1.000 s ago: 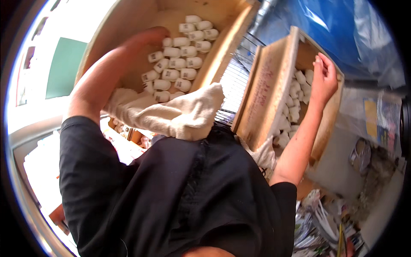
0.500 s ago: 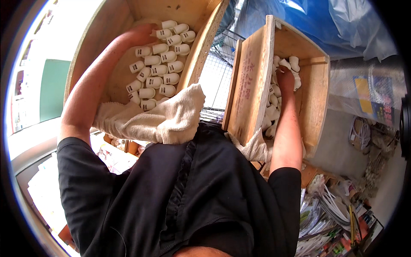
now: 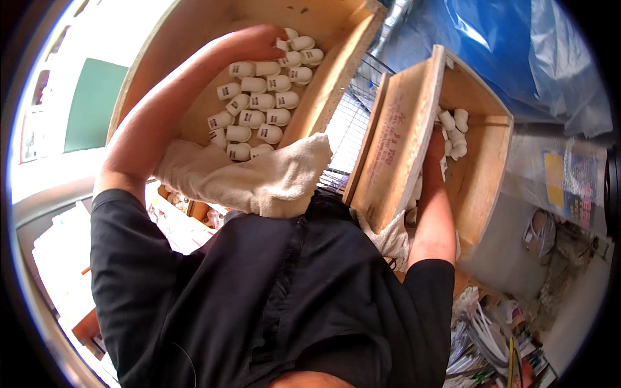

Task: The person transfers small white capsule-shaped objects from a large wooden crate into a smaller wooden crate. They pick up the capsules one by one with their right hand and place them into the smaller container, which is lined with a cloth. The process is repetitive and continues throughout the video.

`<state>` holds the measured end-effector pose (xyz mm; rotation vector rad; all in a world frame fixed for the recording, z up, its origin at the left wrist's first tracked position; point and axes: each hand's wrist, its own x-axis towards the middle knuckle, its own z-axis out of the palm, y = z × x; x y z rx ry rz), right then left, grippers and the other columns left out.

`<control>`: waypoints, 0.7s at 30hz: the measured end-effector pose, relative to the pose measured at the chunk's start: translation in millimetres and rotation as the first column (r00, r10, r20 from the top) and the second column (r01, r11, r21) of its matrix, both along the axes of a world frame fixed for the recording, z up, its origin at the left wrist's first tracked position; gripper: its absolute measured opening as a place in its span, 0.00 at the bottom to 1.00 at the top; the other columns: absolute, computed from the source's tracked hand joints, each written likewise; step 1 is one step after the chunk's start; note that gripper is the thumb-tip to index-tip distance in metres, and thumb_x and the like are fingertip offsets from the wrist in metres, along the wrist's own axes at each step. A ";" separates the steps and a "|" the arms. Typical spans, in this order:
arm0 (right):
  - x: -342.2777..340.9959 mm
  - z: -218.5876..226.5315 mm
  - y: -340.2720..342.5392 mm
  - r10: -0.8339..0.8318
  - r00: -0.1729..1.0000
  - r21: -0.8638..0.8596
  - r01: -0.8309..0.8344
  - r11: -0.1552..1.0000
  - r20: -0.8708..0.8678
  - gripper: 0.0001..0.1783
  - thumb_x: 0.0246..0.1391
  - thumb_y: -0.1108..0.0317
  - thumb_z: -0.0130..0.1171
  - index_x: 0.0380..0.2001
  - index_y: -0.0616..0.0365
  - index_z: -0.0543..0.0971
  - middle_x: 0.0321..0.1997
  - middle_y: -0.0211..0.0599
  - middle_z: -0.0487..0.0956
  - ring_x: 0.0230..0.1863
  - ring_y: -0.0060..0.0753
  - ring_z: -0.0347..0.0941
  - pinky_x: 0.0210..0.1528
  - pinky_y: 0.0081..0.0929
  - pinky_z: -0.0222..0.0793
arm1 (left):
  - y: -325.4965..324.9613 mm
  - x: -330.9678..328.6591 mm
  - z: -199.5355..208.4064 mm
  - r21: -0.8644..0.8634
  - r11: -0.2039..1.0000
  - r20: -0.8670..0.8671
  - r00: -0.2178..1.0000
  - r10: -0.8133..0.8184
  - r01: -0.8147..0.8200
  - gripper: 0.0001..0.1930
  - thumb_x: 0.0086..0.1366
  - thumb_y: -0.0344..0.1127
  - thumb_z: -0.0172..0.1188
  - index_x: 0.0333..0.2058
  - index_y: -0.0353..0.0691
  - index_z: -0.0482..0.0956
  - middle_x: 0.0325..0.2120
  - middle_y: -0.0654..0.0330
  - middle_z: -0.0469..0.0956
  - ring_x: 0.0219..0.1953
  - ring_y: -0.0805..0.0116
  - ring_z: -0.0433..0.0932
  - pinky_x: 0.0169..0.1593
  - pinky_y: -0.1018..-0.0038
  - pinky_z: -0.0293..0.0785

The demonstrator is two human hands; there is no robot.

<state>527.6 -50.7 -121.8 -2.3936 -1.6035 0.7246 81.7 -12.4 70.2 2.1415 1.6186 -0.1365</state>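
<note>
My left hand reaches into the left wooden box. Its curled fingertips touch a small white capsule-shaped piece at the far end of several neat rows of white pieces. My right hand is down inside the right wooden box, among loose white pieces. The box's near wall hides most of its fingers. I cannot tell whether either hand grips a piece.
A white cloth lies over the left box's near edge, and another cloth hangs under the right box. A wire rack shows between the boxes. Blue plastic sheeting is behind. Papers and clutter lie at the lower right.
My right hand, raised and open above the right box a second ago, has dropped into it behind the wall. My left hand has stayed at the far end of the rows.
</note>
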 end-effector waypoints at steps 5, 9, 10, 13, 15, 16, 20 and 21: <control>23.9 1.0 19.4 0.070 0.997 -0.024 -0.069 0.997 0.023 0.30 0.40 0.51 0.61 0.47 0.54 0.76 0.47 0.47 0.77 0.50 0.49 0.72 0.49 0.42 0.67 | 6.1 10.0 18.1 0.094 0.996 0.062 0.998 0.004 -0.010 0.19 0.59 0.39 0.59 0.47 0.35 0.74 0.36 0.51 0.79 0.38 0.58 0.78 0.44 0.67 0.73; 19.4 69.9 33.4 0.006 0.999 0.031 -0.007 0.999 0.035 0.29 0.38 0.50 0.61 0.44 0.55 0.78 0.42 0.47 0.79 0.45 0.47 0.75 0.46 0.38 0.68 | 3.6 10.6 24.8 0.210 0.976 0.228 0.974 0.012 -0.061 0.16 0.60 0.37 0.58 0.44 0.34 0.76 0.33 0.54 0.80 0.36 0.63 0.78 0.43 0.71 0.74; 34.3 65.7 38.9 0.008 0.998 0.100 -0.013 0.995 0.055 0.28 0.38 0.51 0.60 0.43 0.56 0.78 0.41 0.46 0.79 0.44 0.46 0.75 0.45 0.37 0.69 | 6.0 12.2 26.1 0.220 0.974 0.247 0.969 -0.009 -0.047 0.16 0.60 0.37 0.58 0.44 0.35 0.76 0.34 0.54 0.80 0.36 0.65 0.78 0.43 0.72 0.74; 76.7 61.8 52.3 0.085 0.989 0.339 -0.039 0.940 -0.122 0.25 0.40 0.55 0.62 0.42 0.59 0.78 0.38 0.42 0.80 0.39 0.36 0.76 0.44 0.29 0.69 | 7.7 26.2 38.2 0.167 0.984 0.357 0.934 0.001 -0.064 0.13 0.59 0.38 0.59 0.41 0.38 0.78 0.33 0.54 0.80 0.35 0.67 0.78 0.42 0.72 0.74; 48.1 117.4 39.6 0.178 0.940 0.452 -0.029 0.892 -0.290 0.23 0.45 0.63 0.63 0.43 0.64 0.75 0.39 0.38 0.79 0.38 0.26 0.74 0.42 0.23 0.68 | -12.4 42.8 61.9 0.014 0.983 0.481 0.863 0.155 -0.185 0.10 0.55 0.39 0.62 0.35 0.42 0.82 0.31 0.53 0.80 0.34 0.65 0.79 0.40 0.70 0.75; 43.3 136.0 34.0 0.224 0.902 0.499 -0.011 0.866 -0.369 0.20 0.48 0.68 0.62 0.44 0.65 0.74 0.40 0.37 0.78 0.38 0.24 0.72 0.42 0.21 0.67 | -9.6 42.3 60.1 0.144 0.989 0.426 0.903 -0.049 -0.015 0.12 0.60 0.38 0.58 0.39 0.38 0.79 0.32 0.54 0.80 0.36 0.66 0.79 0.41 0.71 0.76; -11.6 222.7 -5.8 0.302 0.901 0.709 0.010 0.705 -0.313 0.20 0.50 0.69 0.61 0.46 0.64 0.74 0.41 0.34 0.75 0.38 0.21 0.70 0.42 0.18 0.67 | -14.9 63.5 63.3 0.030 0.998 0.581 0.812 -0.057 0.049 0.16 0.61 0.38 0.58 0.46 0.39 0.77 0.36 0.59 0.79 0.39 0.73 0.77 0.46 0.76 0.73; -23.8 232.8 -12.6 0.326 0.904 0.748 -0.011 0.664 -0.276 0.20 0.51 0.69 0.61 0.47 0.65 0.73 0.44 0.35 0.75 0.41 0.22 0.71 0.45 0.18 0.67 | -18.3 68.2 65.9 0.055 0.995 0.606 0.789 -0.098 0.082 0.16 0.62 0.39 0.58 0.47 0.39 0.76 0.36 0.59 0.79 0.39 0.73 0.77 0.46 0.76 0.73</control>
